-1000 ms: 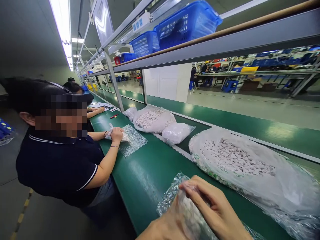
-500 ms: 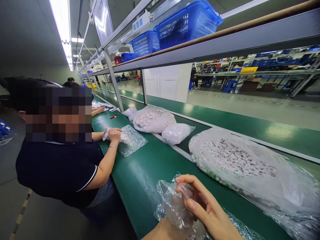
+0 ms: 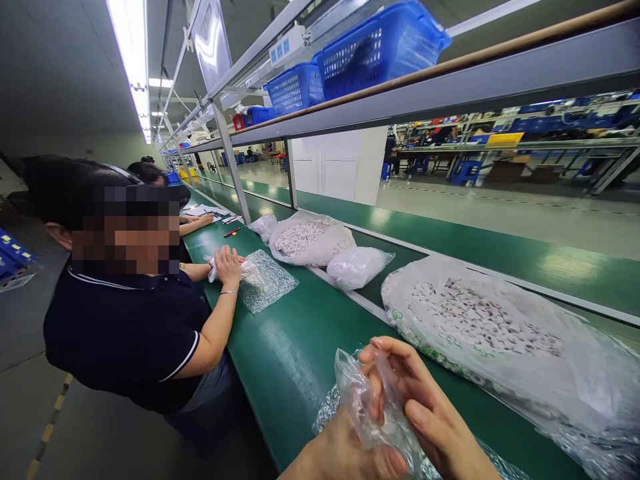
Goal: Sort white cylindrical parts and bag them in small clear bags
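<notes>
A clear plastic bag (image 3: pixel 367 407) is gathered up between my two hands near the bottom of the view. My left hand (image 3: pixel 340 443) comes from below with its fingers closed on the bag, partly behind the crumpled film. Curled around the bag's upper right side, my right hand (image 3: pixel 430 407) grips the film between fingers and thumb. Beneath both hands lies a shiny clear plastic sheet (image 3: pixel 326 405) on the green table (image 3: pixel 280 363). To the right rests a large open plastic bag of small white ring-like parts (image 3: pixel 475 310).
A co-worker (image 3: pixel 120 333) sits at the left, hands over white parts on a plastic sheet (image 3: pixel 273 283). A smaller bag of white parts (image 3: pixel 303 237) and a tied white bag (image 3: pixel 357 267) lie along the table's middle. Blue baskets (image 3: pixel 380 53) stand on the shelf above.
My left hand has risen into view beside the bag, and the bag has shifted slightly right and folded. The co-worker's near hand has lifted, with its fingers straighter.
</notes>
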The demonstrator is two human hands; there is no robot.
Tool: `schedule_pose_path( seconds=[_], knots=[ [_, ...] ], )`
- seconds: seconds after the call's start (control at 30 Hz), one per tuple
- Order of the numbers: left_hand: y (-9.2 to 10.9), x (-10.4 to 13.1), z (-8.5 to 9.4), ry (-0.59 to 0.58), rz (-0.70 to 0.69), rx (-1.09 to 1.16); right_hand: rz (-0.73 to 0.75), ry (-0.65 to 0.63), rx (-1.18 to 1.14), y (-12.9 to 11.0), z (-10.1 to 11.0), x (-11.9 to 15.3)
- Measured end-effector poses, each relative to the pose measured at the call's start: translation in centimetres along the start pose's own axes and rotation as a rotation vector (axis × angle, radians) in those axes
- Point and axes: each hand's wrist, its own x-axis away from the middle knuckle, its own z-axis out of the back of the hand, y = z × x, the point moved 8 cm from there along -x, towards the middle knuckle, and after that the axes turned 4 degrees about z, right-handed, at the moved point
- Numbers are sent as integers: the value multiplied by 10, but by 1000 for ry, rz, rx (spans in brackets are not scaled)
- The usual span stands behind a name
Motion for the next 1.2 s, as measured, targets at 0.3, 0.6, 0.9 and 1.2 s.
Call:
schedule_pose_path(
  seconds=[0.3,0.6,0.9,1.2],
  knots=[
    [-13,2,30,266,-69,345,-49,17,98,9,6,6],
    [-8,-7,44,338,-106,578,-8,166,-166,13,21,-12],
    [1,11,44,465,-173,-442,-167,12,46,27,10,-14],
    [-6,3,35,351,-152,-868,-99,38,481,28,9,-14]
  ],
)
